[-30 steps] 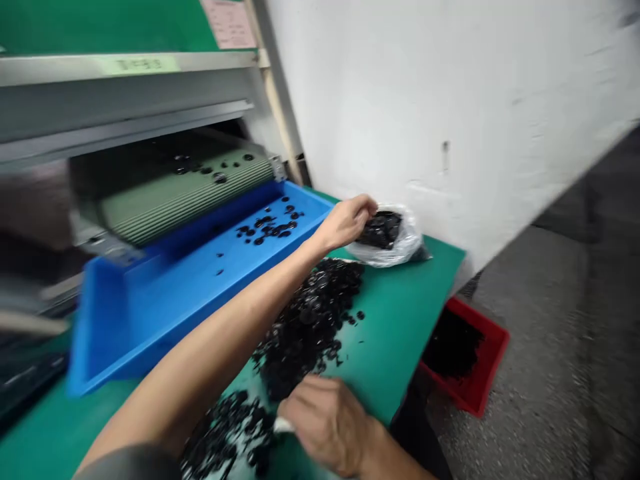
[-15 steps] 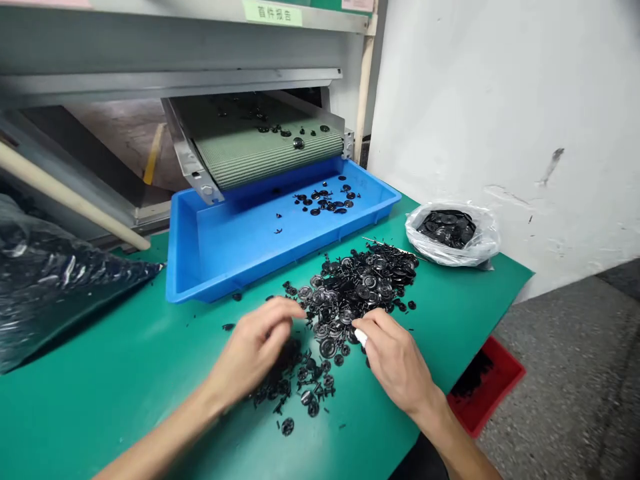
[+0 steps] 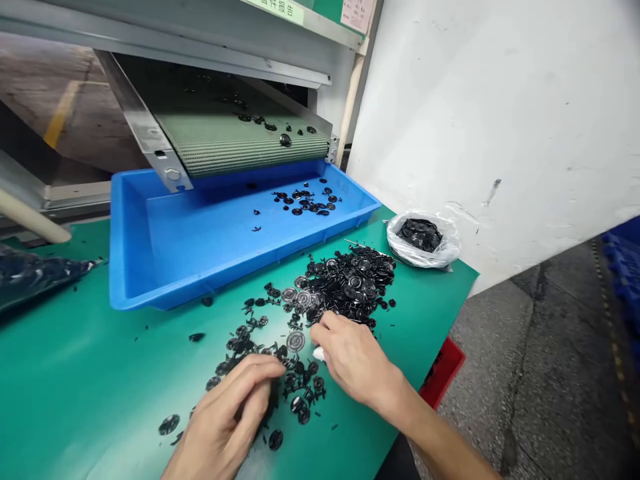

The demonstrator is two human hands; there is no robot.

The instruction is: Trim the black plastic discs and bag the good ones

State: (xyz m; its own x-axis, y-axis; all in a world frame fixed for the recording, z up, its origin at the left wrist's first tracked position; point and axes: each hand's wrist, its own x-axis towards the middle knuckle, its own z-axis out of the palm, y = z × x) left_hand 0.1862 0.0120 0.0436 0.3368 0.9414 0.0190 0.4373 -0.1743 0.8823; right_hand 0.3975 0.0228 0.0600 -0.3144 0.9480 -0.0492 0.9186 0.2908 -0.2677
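A heap of small black plastic parts (image 3: 360,283), round discs mixed with thin sprue bits, lies on the green table. Closer to me, a looser scatter of the same parts (image 3: 300,380) spreads out. My left hand (image 3: 227,413) rests over that scatter, thumb apart from its fingers, partly hiding the parts beneath; nothing held shows. At the heap's near edge, my right hand (image 3: 350,357) has its fingers drawn together. Something white (image 3: 319,353) covers its thumb tip. Whatever is between those fingertips is hidden. One larger black disc (image 3: 295,341) lies between the hands.
Behind the heap stands a blue tray (image 3: 200,273) with several black parts, below a green conveyor belt (image 3: 240,150) carrying more. A clear plastic bag (image 3: 450,243) of black discs sits by the table's right edge. A red bin (image 3: 445,373) is below; a dark bag (image 3: 40,273) lies left.
My left hand has moved toward me from the heap to the near scatter. My right hand has shifted left along the heap's near edge. The view has turned right.
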